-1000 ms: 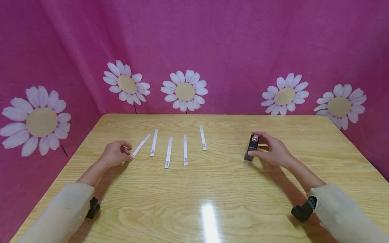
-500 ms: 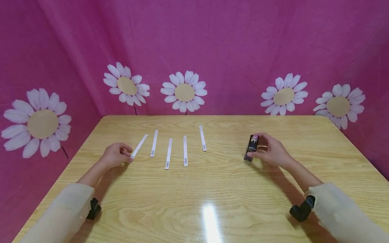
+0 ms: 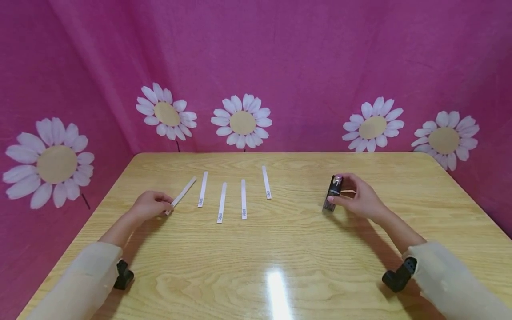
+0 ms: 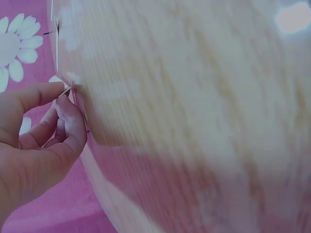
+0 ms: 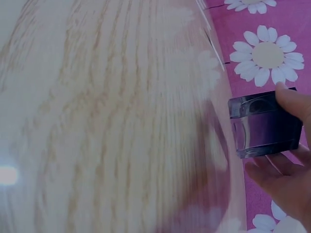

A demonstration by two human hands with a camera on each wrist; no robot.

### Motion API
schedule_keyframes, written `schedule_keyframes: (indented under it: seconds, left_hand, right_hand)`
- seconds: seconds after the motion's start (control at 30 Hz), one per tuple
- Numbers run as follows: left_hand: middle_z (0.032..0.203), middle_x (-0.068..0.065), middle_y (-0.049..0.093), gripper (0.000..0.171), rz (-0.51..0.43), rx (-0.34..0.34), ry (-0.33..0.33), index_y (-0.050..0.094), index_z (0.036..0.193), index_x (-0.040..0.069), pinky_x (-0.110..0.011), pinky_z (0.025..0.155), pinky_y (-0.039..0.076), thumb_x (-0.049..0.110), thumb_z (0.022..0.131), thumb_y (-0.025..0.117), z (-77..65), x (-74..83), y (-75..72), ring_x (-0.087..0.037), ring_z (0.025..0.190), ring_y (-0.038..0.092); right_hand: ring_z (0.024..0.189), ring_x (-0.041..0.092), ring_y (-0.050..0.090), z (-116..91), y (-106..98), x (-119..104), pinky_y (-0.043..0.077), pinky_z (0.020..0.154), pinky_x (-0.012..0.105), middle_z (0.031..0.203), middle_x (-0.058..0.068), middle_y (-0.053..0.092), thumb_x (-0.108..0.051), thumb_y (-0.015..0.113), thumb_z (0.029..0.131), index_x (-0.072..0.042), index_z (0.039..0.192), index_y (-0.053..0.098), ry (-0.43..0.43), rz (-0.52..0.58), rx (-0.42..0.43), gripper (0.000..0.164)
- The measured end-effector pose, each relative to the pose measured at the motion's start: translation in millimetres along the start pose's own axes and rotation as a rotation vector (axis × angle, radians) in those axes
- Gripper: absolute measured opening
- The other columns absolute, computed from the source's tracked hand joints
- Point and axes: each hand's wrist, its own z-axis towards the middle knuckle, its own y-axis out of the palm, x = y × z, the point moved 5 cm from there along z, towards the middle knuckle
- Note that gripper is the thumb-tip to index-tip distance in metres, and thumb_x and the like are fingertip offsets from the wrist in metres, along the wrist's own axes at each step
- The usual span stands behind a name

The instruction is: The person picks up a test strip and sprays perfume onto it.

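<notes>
Between thumb and index finger, my left hand pinches a narrow white paper strip near its lower end. The strip slants up and to the right; in the left wrist view its edge shows thinly at the fingertips. On the right side of the table, my right hand grips a dark, squarish glass perfume bottle by its sides. A pinkish-purple spray top sits uncovered on it. In the right wrist view the bottle's clear thick glass base faces the table.
Several more white strips, among them a near one and a far one, lie spread out left of the table's middle, with print at their near ends. A pink curtain with daisies hangs behind the wooden table.
The left hand's strip has shifted in its fingers, and its lower end now shows below them. The bottle has risen slightly and tilted in the right hand. The other strips stay put.
</notes>
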Motion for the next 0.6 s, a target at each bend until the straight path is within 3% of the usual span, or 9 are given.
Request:
schedule_keyframes:
  seconds: [0.1,0.27,0.47,0.6]
  left_hand:
    - [0.075,0.005,0.063,0.034,-0.045,0.0,-0.021,0.059,0.111,-0.017,-0.018,0.059,0.051,0.009,0.088,0.06,0.1,-2.3,-3.1,-0.003,0.066,0.055]
    - [0.073,0.013,0.059,0.04,-0.117,0.001,-0.054,0.056,0.116,-0.015,-0.019,0.06,0.05,0.016,0.091,0.06,0.8,-3.7,-5.3,-0.002,0.066,0.054]
    - [0.075,0.014,0.061,0.044,-0.223,-0.005,-0.043,0.054,0.12,-0.015,-0.017,0.064,0.054,0.018,0.093,0.061,0.7,-3.0,-3.8,0.003,0.069,0.056]
    - [0.077,0.015,0.062,0.043,-0.242,-0.011,-0.047,0.054,0.121,-0.014,-0.016,0.067,0.054,0.018,0.093,0.061,-0.5,-0.7,-2.1,0.004,0.07,0.057]
  right_hand:
    - [0.093,-0.007,0.054,0.3,-2.6,-1.9,0.052,0.082,0.008,0.112,0.003,0.055,-0.009,0.07,0.086,0.005,0.137,0.039,0.003,0.054,0.005,0.061]
    - [0.095,-0.003,0.056,-2.1,-3.4,-7.0,0.053,0.08,0.011,0.108,-0.015,0.052,-0.011,0.064,0.091,0.002,0.14,0.034,0.025,0.159,0.008,0.059]
    - [0.097,-0.004,0.056,-4.4,-3.2,-14.9,0.052,0.079,0.01,0.109,-0.015,0.051,-0.007,0.06,0.093,-0.014,0.133,0.041,-0.005,0.311,0.052,0.045]
    - [0.098,-0.005,0.059,-2.2,-1.9,-22.0,0.053,0.081,0.009,0.11,-0.012,0.052,-0.001,0.06,0.091,-0.017,0.131,0.042,-0.055,0.422,0.093,0.046]
